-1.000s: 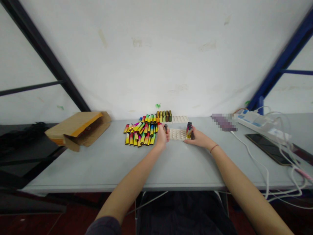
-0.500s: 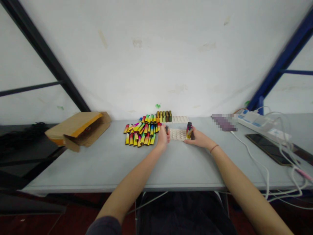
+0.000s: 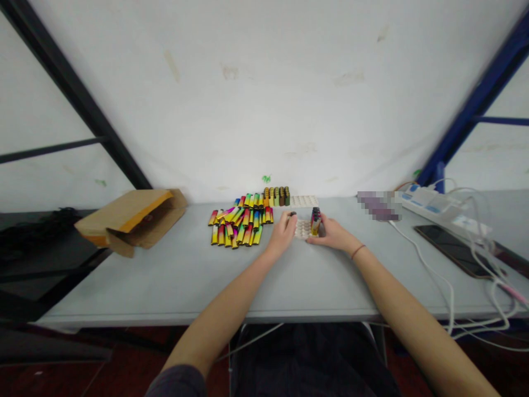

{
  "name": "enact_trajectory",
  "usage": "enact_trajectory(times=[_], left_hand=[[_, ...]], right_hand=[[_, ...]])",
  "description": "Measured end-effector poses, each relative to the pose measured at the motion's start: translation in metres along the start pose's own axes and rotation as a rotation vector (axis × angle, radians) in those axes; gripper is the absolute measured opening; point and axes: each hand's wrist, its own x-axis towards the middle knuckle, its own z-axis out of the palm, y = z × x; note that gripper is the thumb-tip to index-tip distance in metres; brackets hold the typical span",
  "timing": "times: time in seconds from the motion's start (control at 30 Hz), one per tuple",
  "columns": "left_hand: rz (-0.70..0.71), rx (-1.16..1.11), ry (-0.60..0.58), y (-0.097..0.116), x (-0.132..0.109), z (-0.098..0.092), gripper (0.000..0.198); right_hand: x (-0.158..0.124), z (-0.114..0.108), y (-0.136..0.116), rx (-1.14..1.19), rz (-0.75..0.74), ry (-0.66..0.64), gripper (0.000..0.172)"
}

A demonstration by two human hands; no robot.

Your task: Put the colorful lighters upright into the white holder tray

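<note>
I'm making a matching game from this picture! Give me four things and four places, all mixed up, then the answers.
Things:
1. Right hand
2. Cardboard envelope
3. Black phone
4. Rainbow lighters

Places:
A. In a loose pile on the table
B. Open at the table's left end
C. Beside white cables on the right
D. Holding upright lighters by a white tray

Pairs: 1-D, 2-B, 3-C, 4-A
</note>
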Motion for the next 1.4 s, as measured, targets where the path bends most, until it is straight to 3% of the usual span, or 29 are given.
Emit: enact_trajectory(times=[0.13, 0.23, 0.33, 0.57, 0.8, 1.17, 1.4], left_hand=[[0.435, 0.333, -0.077, -0.002, -0.003, 0.0, 0.034], [0.567, 0.417, -0.143, -0.001, -0.003, -0.001, 0.036], [0.53, 0.412, -0.225, -0.002, -0.004, 0.0, 0.036], [0.441, 0.403, -0.272, -0.005, -0.005, 0.005, 0.031], [0.415, 0.37, -0.214, -0.012, -0.005, 0.014, 0.028], [0.466, 0.497, -0.167, -0.01, -0.005, 0.013, 0.022], [0.584, 0.658, -0.196, -0.003, -0.009, 0.013, 0.034]], right_hand=[[0.0, 0.0, 0.0, 0.031, -0.021, -0.041, 0.081], [-0.001, 0.0, 0.001, 0.074, -0.038, -0.054, 0.076], [-0.001, 0.0, 0.002, 0.093, -0.043, -0.042, 0.074], [-0.001, -0.001, -0.001, 0.101, -0.031, -0.058, 0.07], [-0.002, -0.003, -0.005, 0.126, -0.026, -0.093, 0.063], [-0.001, -0.002, -0.005, 0.091, -0.03, -0.065, 0.062], [-0.001, 0.0, -0.001, 0.049, -0.024, -0.074, 0.07]])
